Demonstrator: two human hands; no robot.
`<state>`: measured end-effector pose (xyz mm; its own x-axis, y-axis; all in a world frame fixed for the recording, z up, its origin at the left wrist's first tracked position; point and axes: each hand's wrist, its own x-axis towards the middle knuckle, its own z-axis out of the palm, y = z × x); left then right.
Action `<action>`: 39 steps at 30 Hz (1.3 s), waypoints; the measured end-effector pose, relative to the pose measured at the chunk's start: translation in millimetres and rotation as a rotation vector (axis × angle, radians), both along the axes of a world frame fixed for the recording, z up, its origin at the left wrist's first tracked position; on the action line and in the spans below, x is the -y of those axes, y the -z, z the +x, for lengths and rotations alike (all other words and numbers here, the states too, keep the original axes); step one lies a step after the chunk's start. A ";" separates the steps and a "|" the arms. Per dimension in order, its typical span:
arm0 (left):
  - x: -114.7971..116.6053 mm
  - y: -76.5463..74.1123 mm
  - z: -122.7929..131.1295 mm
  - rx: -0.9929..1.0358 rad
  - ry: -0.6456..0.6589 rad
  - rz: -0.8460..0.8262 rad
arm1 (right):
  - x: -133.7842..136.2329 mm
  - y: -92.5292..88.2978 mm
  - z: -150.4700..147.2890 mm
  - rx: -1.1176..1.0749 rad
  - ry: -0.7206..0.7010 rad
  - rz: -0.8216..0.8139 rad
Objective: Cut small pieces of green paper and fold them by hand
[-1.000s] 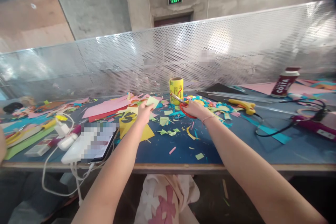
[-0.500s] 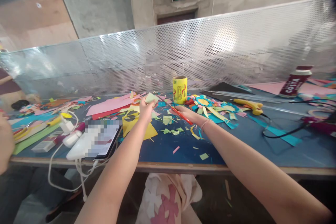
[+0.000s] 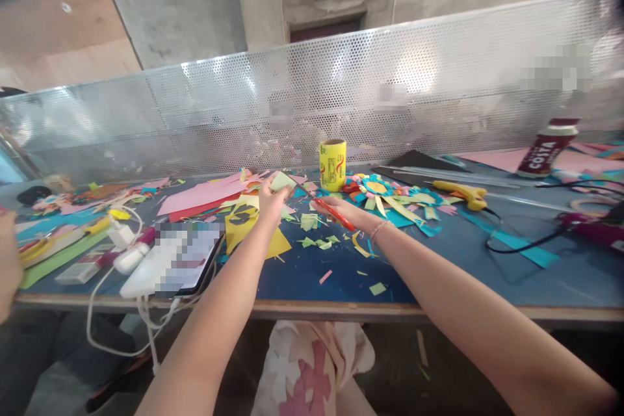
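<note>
My left hand [image 3: 270, 203] is closed on a small pale-green paper piece [image 3: 281, 181], held up above the blue table [image 3: 439, 260]. My right hand [image 3: 341, 210] grips red-handled scissors [image 3: 331, 210], their blades pointing left toward the green piece and nearly touching it. Both hands hover over a litter of coloured paper scraps [image 3: 316, 242] and a yellow sheet with cut-out holes [image 3: 248, 224].
A yellow tape roll [image 3: 332, 165] stands behind the hands, with a paper flower [image 3: 377, 188], a yellow glue gun [image 3: 458, 192] and its black cable [image 3: 517, 244] to the right. A bottle [image 3: 545, 149] stands far right. A tablet [image 3: 180, 260] and chargers lie left. Another person's hand [image 3: 8, 266] shows at the left edge.
My right hand lifted the scissors from beside the tape roll and swung them left to the green piece. My left hand kept the piece raised.
</note>
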<state>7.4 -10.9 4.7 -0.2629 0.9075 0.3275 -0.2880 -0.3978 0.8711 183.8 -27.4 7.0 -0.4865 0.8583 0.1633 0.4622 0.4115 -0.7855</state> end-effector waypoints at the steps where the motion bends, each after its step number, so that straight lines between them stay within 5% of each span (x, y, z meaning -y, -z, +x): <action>1: 0.0 0.0 -0.1 0.004 0.003 -0.001 | 0.4 -0.4 -0.1 -0.004 0.001 -0.004; 21: 0.9 -1.8 -0.2 -0.024 0.011 -0.019 | -17.1 14.0 -3.5 -0.069 -0.048 -0.053; 39: -2.9 1.1 -2.1 0.045 0.058 -0.004 | -1.4 -8.6 0.8 0.190 0.174 0.170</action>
